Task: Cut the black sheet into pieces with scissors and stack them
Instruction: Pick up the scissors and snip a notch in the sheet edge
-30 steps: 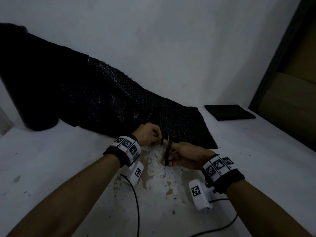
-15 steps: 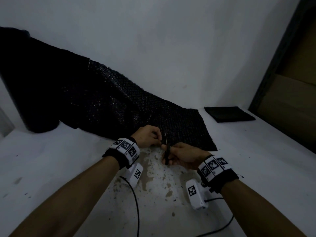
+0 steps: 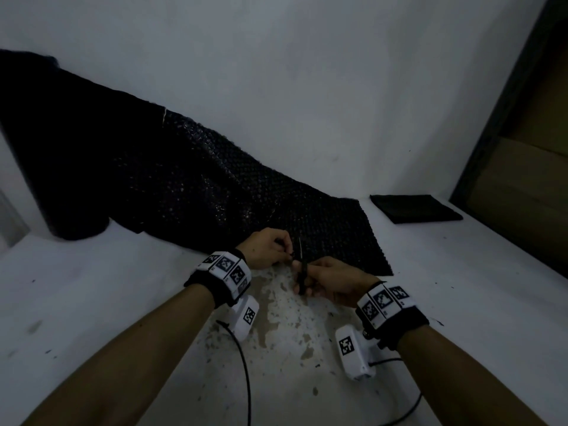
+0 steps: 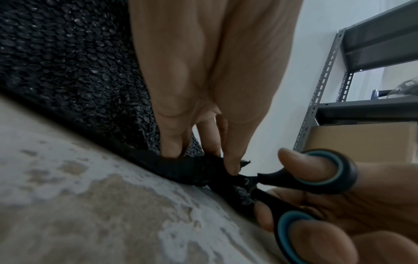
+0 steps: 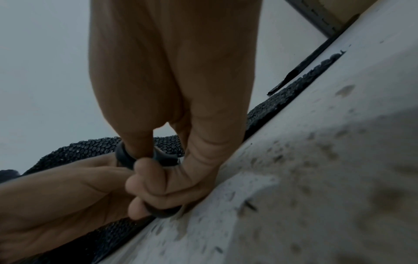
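A long black bubble-textured sheet (image 3: 190, 192) unrolls from a dark roll at the far left across the white table (image 3: 92, 302). My left hand (image 3: 270, 245) pinches the sheet's near edge (image 4: 190, 171) between thumb and fingers. My right hand (image 3: 329, 279) grips black scissors with blue-lined loops (image 4: 316, 180), thumb and fingers through the loops. The blades (image 3: 300, 250) point away from me at the sheet's edge, right beside the left fingers. In the right wrist view the scissors' loops (image 5: 144, 157) show around my fingers. A stack of cut black pieces (image 3: 415, 207) lies at the back right.
A white wall stands close behind the sheet. A grey metal shelf rack (image 4: 334, 75) with a cardboard box (image 4: 361, 142) stands to the right. The table's paint is chipped near me (image 3: 285, 321). Cables (image 3: 242, 364) trail from the wrist cameras.
Both hands have shifted slightly away from me, toward the sheet's edge. The scissors stay in the right hand, blades at the same spot beside the left fingers.
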`<state>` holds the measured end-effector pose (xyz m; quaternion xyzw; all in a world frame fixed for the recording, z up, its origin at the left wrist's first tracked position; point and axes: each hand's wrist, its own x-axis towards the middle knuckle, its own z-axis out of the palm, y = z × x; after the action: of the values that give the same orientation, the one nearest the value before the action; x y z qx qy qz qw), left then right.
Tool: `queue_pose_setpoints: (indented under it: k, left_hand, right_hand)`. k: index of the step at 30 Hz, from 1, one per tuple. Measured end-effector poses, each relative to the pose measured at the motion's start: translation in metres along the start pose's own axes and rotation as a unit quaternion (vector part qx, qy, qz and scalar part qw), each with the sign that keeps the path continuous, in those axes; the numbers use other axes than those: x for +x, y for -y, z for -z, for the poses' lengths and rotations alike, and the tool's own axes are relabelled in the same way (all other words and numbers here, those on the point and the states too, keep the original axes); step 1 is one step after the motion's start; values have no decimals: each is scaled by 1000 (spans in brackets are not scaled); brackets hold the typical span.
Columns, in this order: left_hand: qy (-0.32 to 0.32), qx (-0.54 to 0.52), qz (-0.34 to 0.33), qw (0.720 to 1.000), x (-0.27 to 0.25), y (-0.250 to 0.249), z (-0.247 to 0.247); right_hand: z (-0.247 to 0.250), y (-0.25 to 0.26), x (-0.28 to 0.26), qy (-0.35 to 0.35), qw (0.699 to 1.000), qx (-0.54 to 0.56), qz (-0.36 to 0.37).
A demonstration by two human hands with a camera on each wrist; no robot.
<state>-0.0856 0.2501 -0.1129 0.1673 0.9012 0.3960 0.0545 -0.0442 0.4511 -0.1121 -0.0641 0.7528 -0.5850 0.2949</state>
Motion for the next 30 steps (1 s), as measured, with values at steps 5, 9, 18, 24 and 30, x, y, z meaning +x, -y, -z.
queue_pose_setpoints:
  k: [5,9,18,24,30]
  left_hand:
    - [0,-18,0,1000,0,3,1]
    - [-2,-25,2,1000,2,6,1]
    - [-2,-50,7,999,3,12,1]
    - [-10,-62,20,998,4,14,2]
    - [-14,-70,29,997,3,13,1]
  right_hand:
    - [-2,1,3,0,1000,5,17]
    - [-2,-3,3,-9,1000,2,27]
    - [0,2,8,-2,1000,-8,12]
    - [-1,-2,11,-12,999,28,33]
    - [1,-2,12,-5,999,17,35]
